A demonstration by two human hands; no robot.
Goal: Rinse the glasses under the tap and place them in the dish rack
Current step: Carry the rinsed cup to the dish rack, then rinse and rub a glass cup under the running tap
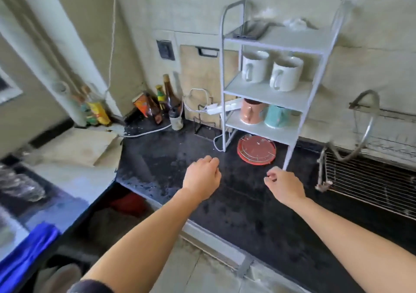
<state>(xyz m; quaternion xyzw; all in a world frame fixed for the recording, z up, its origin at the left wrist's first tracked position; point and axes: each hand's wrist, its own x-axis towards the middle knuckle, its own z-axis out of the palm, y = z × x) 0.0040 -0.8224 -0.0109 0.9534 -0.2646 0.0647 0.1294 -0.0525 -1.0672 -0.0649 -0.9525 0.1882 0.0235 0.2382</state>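
Observation:
My left hand (201, 180) and my right hand (283, 185) hover side by side over the wet black counter (225, 216). Both have loosely curled fingers and hold nothing. A curved metal tap (369, 105) rises at the right. Below it lies a wire dish rack (371, 180), to the right of my right hand. No drinking glass is plainly visible. A blurred transparent object (20, 186) lies at the far left edge.
A white three-tier shelf (258, 94) stands behind my hands with two white mugs (255, 66), a pink cup (249, 111) and a teal cup (276, 115). A red round lid (256, 149) lies under it. Sauce bottles (166, 99) and a power strip (216, 109) fill the back corner.

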